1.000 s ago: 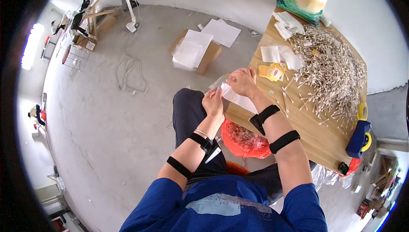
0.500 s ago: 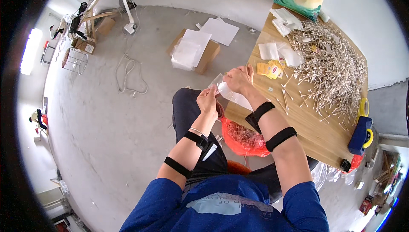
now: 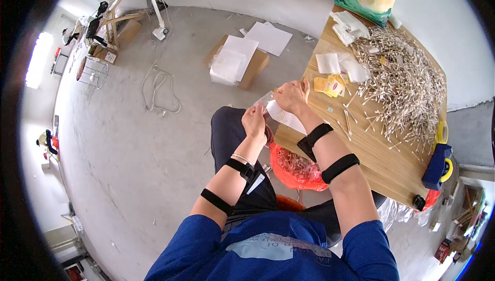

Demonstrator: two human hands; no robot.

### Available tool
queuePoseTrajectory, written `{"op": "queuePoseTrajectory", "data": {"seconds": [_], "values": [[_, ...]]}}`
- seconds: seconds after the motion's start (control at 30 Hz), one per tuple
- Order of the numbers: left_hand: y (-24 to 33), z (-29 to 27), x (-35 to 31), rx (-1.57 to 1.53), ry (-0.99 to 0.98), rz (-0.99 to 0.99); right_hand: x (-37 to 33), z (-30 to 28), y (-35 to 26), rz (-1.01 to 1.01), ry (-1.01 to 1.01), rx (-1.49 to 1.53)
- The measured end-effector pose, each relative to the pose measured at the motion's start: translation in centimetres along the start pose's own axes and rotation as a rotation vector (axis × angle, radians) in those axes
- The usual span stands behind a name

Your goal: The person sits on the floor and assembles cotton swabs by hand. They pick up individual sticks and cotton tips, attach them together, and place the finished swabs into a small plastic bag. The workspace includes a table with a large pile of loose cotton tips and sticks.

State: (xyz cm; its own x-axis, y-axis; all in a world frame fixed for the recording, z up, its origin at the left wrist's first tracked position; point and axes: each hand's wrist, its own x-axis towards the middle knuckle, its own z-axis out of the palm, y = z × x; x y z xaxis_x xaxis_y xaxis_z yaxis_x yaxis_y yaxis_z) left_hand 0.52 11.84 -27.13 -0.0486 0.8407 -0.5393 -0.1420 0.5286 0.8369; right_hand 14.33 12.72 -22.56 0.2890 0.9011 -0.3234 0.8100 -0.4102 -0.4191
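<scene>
My left hand (image 3: 253, 122) is closed, its fingertips pinching a small clear plastic bag (image 3: 266, 99) just off the table's left corner. Close beside it, my right hand (image 3: 292, 97) is bent inward with curled fingers at the bag's upper end. What those fingers grip is hidden by the hand itself, though a speck of yellow shows at their tips. Below the right hand a white sheet (image 3: 286, 119) lies over the table corner. To its right are several yellow cards (image 3: 330, 85) and a large heap of cotton swabs (image 3: 405, 82).
White plastic bags (image 3: 350, 67) lie beside the swab heap on the wooden table (image 3: 368, 162). A blue tape dispenser (image 3: 437, 166) stands at the right edge. Under the table corner hangs a red plastic bag (image 3: 294, 170). Cardboard with white sheets (image 3: 234, 59) rests on the floor.
Both hands stay together at the table corner with only slight finger movement. The clear bag remains between them. The whole view has shifted a little.
</scene>
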Motion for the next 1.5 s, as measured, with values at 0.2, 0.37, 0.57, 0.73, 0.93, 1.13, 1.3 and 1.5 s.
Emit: {"op": "queuePoseTrajectory", "data": {"seconds": [0.2,0.37,0.57,0.73,0.93,1.13,1.3,1.5], "values": [[0.6,-0.1,-3.4,0.549,0.067,0.608,-0.3,-0.6,-0.2,0.018,-0.011,0.033],[1.2,0.8,-2.9,0.747,0.087,0.801,0.1,0.1,0.2,0.010,0.043,0.068],[2.1,0.8,-2.1,0.909,-0.055,0.942,-0.4,-0.5,-0.3,0.044,-0.013,0.081],[1.9,0.2,-1.7,0.953,-0.064,1.033,-0.2,-0.4,-0.1,0.036,-0.017,0.085],[1.6,-0.8,-1.7,0.937,-0.044,0.971,-0.1,-0.1,0.1,0.037,0.011,0.097],[0.8,-1.0,-2.7,0.800,-0.044,0.941,0.1,0.4,0.5,0.016,0.016,0.103],[0.2,-0.9,-3.9,0.158,-0.027,0.352,-0.1,-0.4,0.7,-0.051,-0.052,0.048],[1.3,-0.9,-1.6,-0.159,-0.247,-0.226,-0.2,-1.0,1.7,-0.135,-0.096,0.010]]}}
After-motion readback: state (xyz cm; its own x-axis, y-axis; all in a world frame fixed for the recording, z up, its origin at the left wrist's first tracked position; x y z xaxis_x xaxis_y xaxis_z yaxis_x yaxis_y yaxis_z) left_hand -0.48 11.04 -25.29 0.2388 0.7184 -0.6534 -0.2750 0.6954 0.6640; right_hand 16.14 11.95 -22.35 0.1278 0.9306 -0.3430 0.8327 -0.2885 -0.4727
